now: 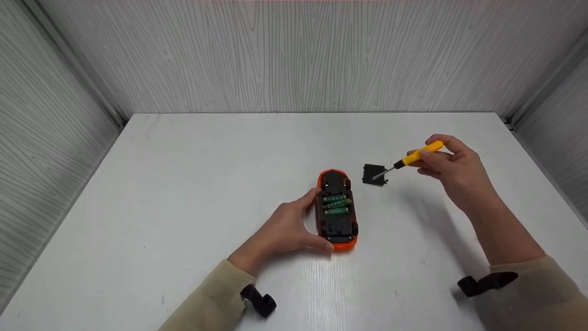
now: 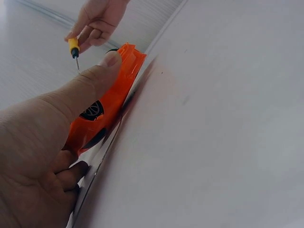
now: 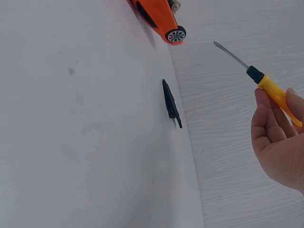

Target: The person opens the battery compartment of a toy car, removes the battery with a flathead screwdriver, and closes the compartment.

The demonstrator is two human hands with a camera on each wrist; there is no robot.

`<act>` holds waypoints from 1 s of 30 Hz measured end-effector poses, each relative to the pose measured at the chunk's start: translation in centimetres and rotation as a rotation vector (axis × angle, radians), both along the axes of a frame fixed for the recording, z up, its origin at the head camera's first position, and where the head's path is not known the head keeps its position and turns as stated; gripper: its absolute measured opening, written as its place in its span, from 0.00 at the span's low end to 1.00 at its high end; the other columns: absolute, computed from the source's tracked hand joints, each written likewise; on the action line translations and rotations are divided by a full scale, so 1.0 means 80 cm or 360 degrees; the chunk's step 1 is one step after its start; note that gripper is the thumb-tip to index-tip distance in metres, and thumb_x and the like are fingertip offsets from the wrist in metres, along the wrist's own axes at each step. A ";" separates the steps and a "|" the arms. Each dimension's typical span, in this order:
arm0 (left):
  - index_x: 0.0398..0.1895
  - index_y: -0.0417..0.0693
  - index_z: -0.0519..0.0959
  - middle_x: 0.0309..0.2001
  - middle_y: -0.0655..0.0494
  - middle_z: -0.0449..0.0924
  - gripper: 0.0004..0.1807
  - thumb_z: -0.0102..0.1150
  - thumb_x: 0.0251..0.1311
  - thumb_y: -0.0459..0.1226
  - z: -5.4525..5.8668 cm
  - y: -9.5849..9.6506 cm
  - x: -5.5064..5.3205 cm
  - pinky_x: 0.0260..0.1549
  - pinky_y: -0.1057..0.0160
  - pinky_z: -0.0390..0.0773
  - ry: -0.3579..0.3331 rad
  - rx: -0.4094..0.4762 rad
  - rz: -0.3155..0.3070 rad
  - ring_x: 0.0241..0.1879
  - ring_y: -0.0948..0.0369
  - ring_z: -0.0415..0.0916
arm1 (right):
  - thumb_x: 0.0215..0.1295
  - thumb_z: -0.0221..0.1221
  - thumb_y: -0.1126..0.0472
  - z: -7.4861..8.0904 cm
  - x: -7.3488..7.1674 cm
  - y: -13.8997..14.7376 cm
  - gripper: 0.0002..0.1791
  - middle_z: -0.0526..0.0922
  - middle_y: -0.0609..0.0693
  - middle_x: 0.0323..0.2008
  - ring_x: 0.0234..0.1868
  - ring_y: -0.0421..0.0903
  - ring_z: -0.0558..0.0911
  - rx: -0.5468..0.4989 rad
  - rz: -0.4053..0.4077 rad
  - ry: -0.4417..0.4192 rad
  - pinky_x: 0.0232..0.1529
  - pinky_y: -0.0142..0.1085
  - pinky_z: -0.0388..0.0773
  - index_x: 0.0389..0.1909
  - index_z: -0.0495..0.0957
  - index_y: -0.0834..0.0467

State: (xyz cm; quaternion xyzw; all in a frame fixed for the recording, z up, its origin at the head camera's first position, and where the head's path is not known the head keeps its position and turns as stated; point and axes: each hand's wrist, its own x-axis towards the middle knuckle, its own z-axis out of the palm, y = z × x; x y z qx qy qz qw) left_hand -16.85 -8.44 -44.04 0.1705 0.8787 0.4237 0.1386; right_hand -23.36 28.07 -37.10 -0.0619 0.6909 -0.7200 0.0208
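Note:
An orange toy car [image 1: 339, 225] lies wheels up on the white table, its black underside facing the head camera. Several green batteries [image 1: 336, 203] sit in its open compartment, the middle one slightly askew. My left hand [image 1: 287, 228] grips the car from the left, thumb at the near end and fingers along the side; in the left wrist view the thumb [image 2: 102, 71] presses the orange body. My right hand [image 1: 459, 170] holds a yellow-handled screwdriver [image 1: 420, 153] in the air, its metal shaft slanting down to the left. Below its tip, apart from it, lies a black battery cover [image 1: 374, 175].
The white table [image 1: 206, 184] is bounded by a grey wood-grain panel [image 1: 303, 59] at the back and similar panels at both sides. Black wrist mounts [image 1: 259, 301] show at both sleeves.

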 end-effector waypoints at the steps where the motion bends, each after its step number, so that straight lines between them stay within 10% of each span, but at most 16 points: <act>1: 0.87 0.61 0.52 0.80 0.56 0.63 0.73 0.88 0.37 0.60 -0.001 0.000 -0.001 0.74 0.57 0.63 0.0009 0.0004 -0.0002 0.78 0.63 0.59 | 0.72 0.68 0.61 0.001 -0.002 0.004 0.17 0.90 0.57 0.50 0.49 0.49 0.90 -0.0016 -0.0013 -0.0002 0.52 0.35 0.85 0.56 0.76 0.61; 30: 0.87 0.63 0.53 0.80 0.59 0.63 0.72 0.88 0.38 0.61 -0.003 -0.015 -0.013 0.75 0.56 0.62 0.0014 0.0019 -0.0006 0.78 0.64 0.58 | 0.70 0.70 0.59 -0.058 -0.063 0.060 0.23 0.89 0.42 0.52 0.57 0.41 0.82 0.0159 -0.0257 -0.0185 0.57 0.27 0.80 0.58 0.73 0.62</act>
